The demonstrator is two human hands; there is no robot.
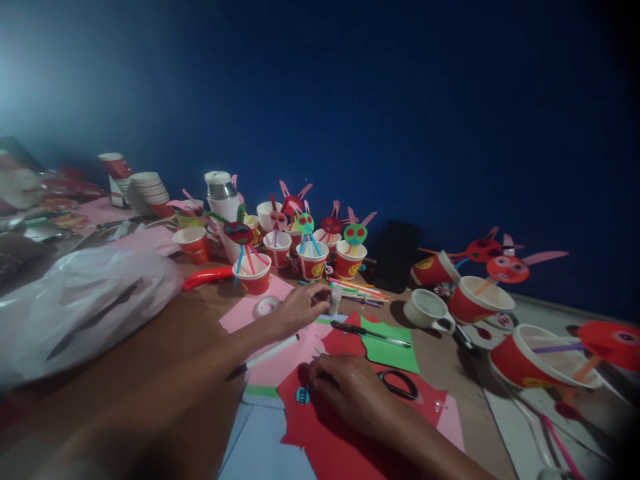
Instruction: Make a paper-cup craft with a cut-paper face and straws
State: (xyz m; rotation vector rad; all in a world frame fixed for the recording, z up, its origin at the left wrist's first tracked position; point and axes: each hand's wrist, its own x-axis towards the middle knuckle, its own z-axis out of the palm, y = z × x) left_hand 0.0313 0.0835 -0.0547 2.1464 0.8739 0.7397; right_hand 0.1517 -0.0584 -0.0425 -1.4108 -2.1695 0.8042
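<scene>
On the brown worktop point(200, 313), the left hand point(311, 301) has its thumb and fingers bent and nearly together beside a small whitish translucent piece point(335, 300); whether they grip it cannot be told. The right hand point(350, 387), fingers curled, lies over a jagged red paper sheet point(320, 447) toward the near edge; any object within is hidden. A small blue disc point(303, 396) with dark marks lies just beside its fingertips. Red paper cups point(313, 268) bearing cut-paper faces stand along the far edge.
</scene>
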